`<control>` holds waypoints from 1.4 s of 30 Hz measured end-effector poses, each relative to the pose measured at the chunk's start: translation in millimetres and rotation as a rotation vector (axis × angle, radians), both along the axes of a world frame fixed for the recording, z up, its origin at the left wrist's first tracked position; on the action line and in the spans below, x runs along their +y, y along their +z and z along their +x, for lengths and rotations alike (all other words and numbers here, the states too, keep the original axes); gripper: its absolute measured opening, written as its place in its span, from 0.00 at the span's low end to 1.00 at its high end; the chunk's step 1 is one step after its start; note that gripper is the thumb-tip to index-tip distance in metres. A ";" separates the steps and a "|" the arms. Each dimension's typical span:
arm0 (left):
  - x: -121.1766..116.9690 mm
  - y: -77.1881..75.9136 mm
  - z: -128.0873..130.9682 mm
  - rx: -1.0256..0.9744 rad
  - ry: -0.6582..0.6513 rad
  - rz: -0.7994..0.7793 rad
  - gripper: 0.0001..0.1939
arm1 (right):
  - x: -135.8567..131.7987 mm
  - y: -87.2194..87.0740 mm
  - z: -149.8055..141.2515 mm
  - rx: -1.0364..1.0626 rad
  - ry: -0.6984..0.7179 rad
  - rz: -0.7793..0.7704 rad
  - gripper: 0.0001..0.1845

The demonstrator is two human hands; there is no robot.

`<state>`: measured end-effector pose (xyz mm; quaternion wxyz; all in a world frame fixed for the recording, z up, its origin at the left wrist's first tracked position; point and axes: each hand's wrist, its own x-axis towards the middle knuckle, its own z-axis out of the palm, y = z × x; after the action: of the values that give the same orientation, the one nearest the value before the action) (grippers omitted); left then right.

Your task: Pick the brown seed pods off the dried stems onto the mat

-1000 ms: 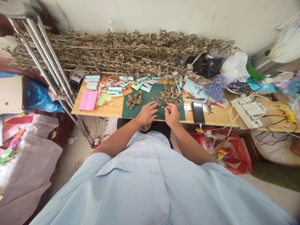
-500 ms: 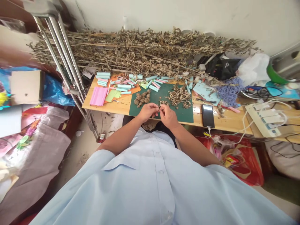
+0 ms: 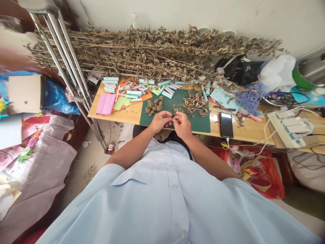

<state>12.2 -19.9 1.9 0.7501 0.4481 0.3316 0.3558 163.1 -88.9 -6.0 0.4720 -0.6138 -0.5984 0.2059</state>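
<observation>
Over the front edge of a green mat, my left hand and my right hand meet at the fingertips. Both are closed in a pinch; whatever lies between the fingers is too small to make out. Brown clumps of dried leaf sit on the mat just beyond my left hand. A loose pile of dried leaves spreads beyond my right hand, with a few crumbs close to its fingertips.
Bundles of dried leafy stalks span the table's back. Rolled paper pieces and a pink sheet lie left. To the right are a phone on a cable, purple cord and a power strip. Metal crutches lean left.
Both hands stay pinched together at almost the same spot, with slight finger movement. The view has shifted a little; the things on the table have not moved.
</observation>
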 end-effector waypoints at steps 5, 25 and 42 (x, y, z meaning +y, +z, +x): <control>-0.4 -4.2 0.6 -0.019 0.001 0.029 0.15 | 1.4 -1.8 -2.8 0.079 -0.047 -0.005 0.20; -0.4 4.4 -0.4 0.002 0.002 -0.045 0.14 | -0.5 0.8 2.6 0.073 -0.112 0.028 0.18; 1.3 -2.8 0.5 0.198 -0.092 0.074 0.09 | -3.7 4.5 5.1 0.035 -0.038 0.004 0.19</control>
<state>12.6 -18.6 -0.8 0.7121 0.5234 0.3697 0.2869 168.3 -92.5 -1.5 0.4873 -0.6204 -0.5788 0.2064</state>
